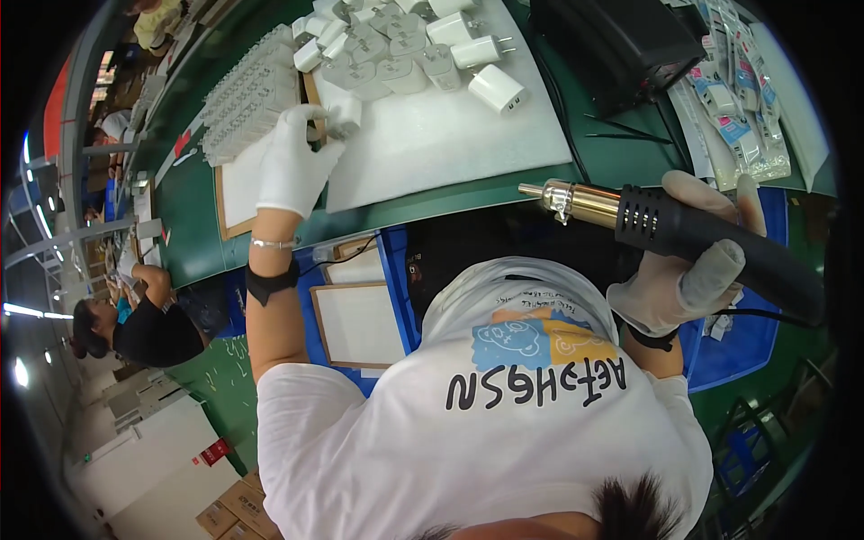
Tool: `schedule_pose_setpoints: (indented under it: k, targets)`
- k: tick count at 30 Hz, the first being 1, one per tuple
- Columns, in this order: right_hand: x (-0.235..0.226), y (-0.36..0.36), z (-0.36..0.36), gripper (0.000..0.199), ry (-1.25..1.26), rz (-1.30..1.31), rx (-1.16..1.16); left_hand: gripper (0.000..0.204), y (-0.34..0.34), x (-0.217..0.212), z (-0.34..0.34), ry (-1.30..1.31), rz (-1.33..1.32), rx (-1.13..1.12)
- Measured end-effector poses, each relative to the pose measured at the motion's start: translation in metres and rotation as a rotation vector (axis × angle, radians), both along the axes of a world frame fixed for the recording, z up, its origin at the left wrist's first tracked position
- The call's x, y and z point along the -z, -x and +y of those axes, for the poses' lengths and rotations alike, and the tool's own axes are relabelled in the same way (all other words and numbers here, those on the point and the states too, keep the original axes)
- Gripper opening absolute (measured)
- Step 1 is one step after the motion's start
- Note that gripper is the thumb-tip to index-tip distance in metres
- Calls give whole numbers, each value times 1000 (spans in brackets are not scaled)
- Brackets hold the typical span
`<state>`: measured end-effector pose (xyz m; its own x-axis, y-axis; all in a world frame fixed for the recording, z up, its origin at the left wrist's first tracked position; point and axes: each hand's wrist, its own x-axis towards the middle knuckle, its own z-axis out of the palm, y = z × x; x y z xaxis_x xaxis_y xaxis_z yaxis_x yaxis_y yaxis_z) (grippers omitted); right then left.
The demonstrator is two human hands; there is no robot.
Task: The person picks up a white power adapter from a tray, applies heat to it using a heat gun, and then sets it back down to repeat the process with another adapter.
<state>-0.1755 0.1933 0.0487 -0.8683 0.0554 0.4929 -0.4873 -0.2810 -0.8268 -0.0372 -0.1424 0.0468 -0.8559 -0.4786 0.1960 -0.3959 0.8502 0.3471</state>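
Note:
My left hand (295, 164), in a white glove, is closed at the left edge of a white foam sheet (432, 148). Its thumb and fingers grip a white plug charger (344, 115). Above the sheet's front right corner, my gloved right hand (679, 279) wraps round the black handle of a hot air gun (661, 216). The gun's metal nozzle points left, apart from the chargers. A pile of white plug chargers (405, 49) covers the far part of the sheet, several of them with their prongs showing.
Rows of clear-wrapped pieces (252, 94) stand at the far left of the green table (189, 234). A black box-shaped device (621, 45) and bagged packets (738, 99) sit at the right. Blue bins (742, 337) are below the edge. Another person (148, 310) works at left.

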Motion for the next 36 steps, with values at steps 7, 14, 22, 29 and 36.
schedule_pose_setpoints:
  k: [7,14,22,29,36]
  targets:
    - [6,4,-7,62,-14,75,-92,53,18,-10,40,-28,-131,-299]
    - [5,1,-8,62,40,43,-74,50,31,4,42,183,-256,-216]
    - [3,1,-1,60,-59,11,-35,58,4,8,91,-346,240,61]
    - [1,14,7,57,-254,143,-11,60,-10,20,145,-722,405,96]
    - [14,45,40,44,-526,637,-176,57,-12,30,163,-825,349,91]
